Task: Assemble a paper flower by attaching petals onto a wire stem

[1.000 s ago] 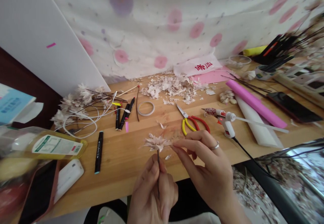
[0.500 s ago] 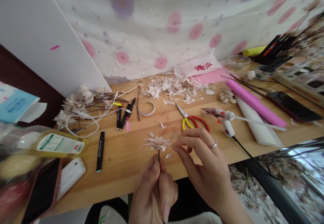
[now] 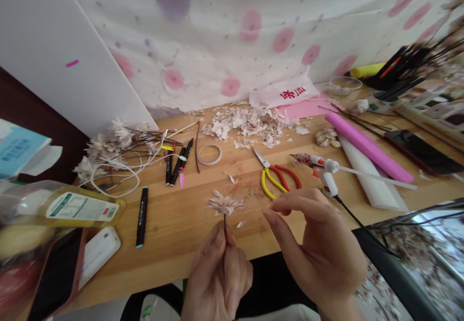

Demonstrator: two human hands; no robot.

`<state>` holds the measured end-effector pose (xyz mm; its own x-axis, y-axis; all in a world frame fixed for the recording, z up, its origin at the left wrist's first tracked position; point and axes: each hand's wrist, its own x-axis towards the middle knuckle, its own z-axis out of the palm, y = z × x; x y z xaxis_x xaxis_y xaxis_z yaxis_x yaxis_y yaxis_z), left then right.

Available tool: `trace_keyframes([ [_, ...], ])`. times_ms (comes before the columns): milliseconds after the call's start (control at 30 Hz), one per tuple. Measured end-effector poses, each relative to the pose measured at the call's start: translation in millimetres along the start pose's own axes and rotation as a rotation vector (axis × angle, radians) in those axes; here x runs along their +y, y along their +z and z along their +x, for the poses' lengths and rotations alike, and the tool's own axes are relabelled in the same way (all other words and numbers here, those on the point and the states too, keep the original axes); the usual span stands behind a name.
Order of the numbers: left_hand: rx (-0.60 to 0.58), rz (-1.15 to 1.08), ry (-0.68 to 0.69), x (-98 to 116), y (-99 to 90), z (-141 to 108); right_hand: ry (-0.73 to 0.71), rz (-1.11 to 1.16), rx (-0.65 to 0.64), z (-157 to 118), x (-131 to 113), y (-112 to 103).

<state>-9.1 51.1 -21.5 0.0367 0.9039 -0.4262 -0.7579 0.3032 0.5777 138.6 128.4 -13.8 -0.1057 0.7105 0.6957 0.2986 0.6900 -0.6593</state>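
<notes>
Near the table's front edge my left hand (image 3: 219,272) is closed round a thin dark stem (image 3: 225,234). On top of the stem sits a pale pink-beige flower (image 3: 224,203) with layered petals, upright above my fingers. My right hand (image 3: 313,243) is to the right of the flower, clear of it, thumb and index finger apart with nothing between them. Just beyond it lie scissors (image 3: 279,178) with red and yellow handles. A hot glue gun (image 3: 328,178) with a glue stick rests further right. A loose petal (image 3: 241,224) lies beside the flower.
A heap of pale petals (image 3: 250,123) lies at the back. Tape (image 3: 209,154), markers (image 3: 142,217), white cable and finished flowers (image 3: 119,137) are on the left, with a bottle (image 3: 83,207) and phone (image 3: 56,272). Pink and white rolls (image 3: 369,147) lie right.
My right hand has moved right, away from the flower, and its thumb and index finger have parted. My left hand still holds the stem; the flower is tilted slightly differently.
</notes>
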Motion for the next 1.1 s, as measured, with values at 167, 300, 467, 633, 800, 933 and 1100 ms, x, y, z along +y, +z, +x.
trace_keyframes([
  [167, 0.01, 0.039, -0.042, 2, 2.9, 1, -0.006, -0.031, -0.001, -4, -4, 8],
  [300, 0.024, 0.039, -0.019, 2, 6.8, -5, -0.008, -0.1, -0.028, -2, -7, 14],
  [467, 0.035, 0.075, 0.006, -2, 5.4, -6, -0.007, -0.107, -0.029, -4, -6, 14],
  [633, -0.001, 0.094, 0.0, -5, 1.2, -3, 0.003, -0.085, -0.035, -2, -6, 15],
  [800, 0.023, 0.14, 0.006, -6, 0.1, -3, 0.005, -0.07, -0.035, -1, -6, 15],
  [933, 0.031, 0.181, 0.057, 4, 1.2, 1, 0.029, -0.04, -0.046, -4, -5, 9],
  [1100, 0.101, 0.338, 0.315, 25, -4.8, 11, 0.068, -0.027, -0.055, -3, -4, 1],
])
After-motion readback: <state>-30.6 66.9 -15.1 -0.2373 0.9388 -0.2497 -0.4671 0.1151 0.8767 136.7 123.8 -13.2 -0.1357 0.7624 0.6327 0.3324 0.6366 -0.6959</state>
